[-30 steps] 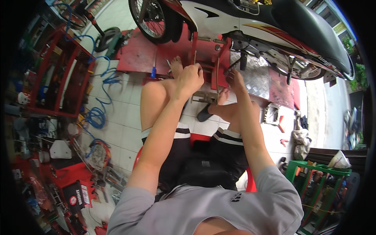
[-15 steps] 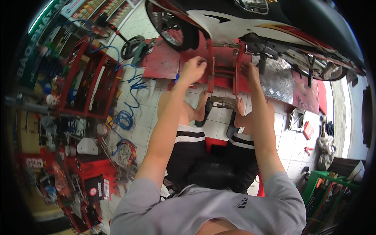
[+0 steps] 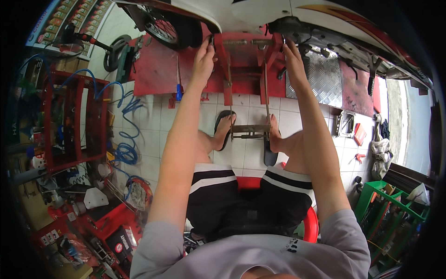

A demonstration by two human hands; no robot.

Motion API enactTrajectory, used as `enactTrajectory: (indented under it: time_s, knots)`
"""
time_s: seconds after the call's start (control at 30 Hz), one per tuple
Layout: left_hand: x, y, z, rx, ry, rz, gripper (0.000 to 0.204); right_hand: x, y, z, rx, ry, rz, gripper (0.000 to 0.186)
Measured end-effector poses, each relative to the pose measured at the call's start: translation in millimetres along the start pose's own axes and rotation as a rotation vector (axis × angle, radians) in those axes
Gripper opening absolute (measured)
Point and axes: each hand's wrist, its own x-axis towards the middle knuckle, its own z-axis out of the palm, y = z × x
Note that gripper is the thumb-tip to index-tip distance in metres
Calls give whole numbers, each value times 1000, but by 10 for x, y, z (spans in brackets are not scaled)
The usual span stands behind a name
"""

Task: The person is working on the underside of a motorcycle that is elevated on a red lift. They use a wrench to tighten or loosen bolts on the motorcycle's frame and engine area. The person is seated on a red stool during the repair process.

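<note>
In front of me a red metal clamp (image 3: 226,58) stands on a red platform, with two jaws and threaded rods (image 3: 260,42) between them. My left hand (image 3: 203,65) is at the outer side of the left jaw, fingers stretched toward the dark rod end. On the other side, my right hand (image 3: 293,63) lies along the outer face of the right jaw, its fingers extended and partly hidden. Two long bars run from the clamp down to a metal pedal bar (image 3: 251,129) between my feet. Above it a white motorcycle (image 3: 251,16) stands, its wheel (image 3: 162,28) at the left.
A blue-handled screwdriver (image 3: 179,90) rests at the platform's (image 3: 148,76) near edge. To the left are a red shelf cart (image 3: 55,121) and a coiled blue air hose (image 3: 125,153). A green tool rack (image 3: 371,195) stands at the right. I sit on a red stool (image 3: 310,225).
Both hands have moved forward to the clamp's outer sides. My left hand has uncurled from its bent pose. My view has shifted, and my feet are wider apart beside the pedal bar.
</note>
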Motion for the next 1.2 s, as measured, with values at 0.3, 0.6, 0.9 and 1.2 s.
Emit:
enactTrajectory:
  time_s: [0.3, 0.6, 0.9, 1.2]
  knots:
    - [197, 11, 29, 409, 134, 323, 36, 94, -113, 25, -170, -97, 18, 49]
    - [153, 155, 72, 442, 419, -184, 70, 149, -209, 37, 3, -68, 84, 50]
    - [264, 147, -224, 186, 221, -346, 60, 168, -103, -34, -23, -86, 65, 48]
    - [275, 186, -397, 37, 112, -300, 58, 177, -51, -62, -101, -79, 79, 47]
